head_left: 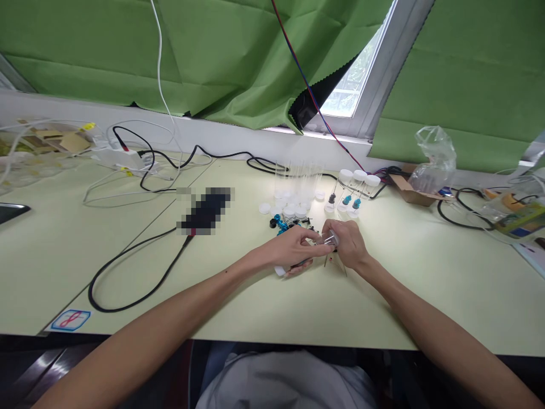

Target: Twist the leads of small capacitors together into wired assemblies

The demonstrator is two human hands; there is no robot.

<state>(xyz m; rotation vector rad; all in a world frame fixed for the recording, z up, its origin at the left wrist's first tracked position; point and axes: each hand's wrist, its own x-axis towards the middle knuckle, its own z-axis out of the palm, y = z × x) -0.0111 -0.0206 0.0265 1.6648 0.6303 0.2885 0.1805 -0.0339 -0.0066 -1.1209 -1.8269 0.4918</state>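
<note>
My left hand (pixel 298 247) and my right hand (pixel 347 244) meet over the table, fingers closed around a small clear plastic tube (pixel 329 241). Most of the tube is hidden by the fingers. A white cap (pixel 280 271) shows below my left palm; whether it is attached to the tube I cannot tell. Thin rods (pixel 341 266) stick out beneath my right hand. Just beyond my left hand lies a pile of small blue and black parts (pixel 281 223). Behind my right hand stand three clear tubes with white caps (pixel 359 175), each with a blue or black part inside.
Several open clear tubes (pixel 298 179) stand at the back, with loose white lids (pixel 264 208) nearby. A dark pixelated device (pixel 206 211) lies left on a looped black cable (pixel 140 308). At the right are a cardboard box (pixel 411 190) and a clear plastic bag (pixel 434 162).
</note>
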